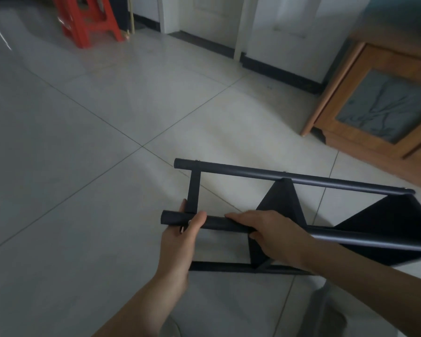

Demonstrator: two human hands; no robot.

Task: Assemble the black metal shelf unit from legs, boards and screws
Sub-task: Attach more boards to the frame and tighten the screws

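Black shelf unit (289, 210) lies on its side on tiled floor (95, 142), close before person. Left hand (180, 242) grips near leg (219, 224) by its end, fingers wrapped round tube at crossbar (193, 190) joint. Right hand (275, 237) clamps same leg beside middle board (281, 198). Likely seating or tightening joint: hold leg square, keep frame from twisting. Screw under left thumb unclear.

A red plastic stool (88, 20) stands far from the wooden cabinet (384, 105).
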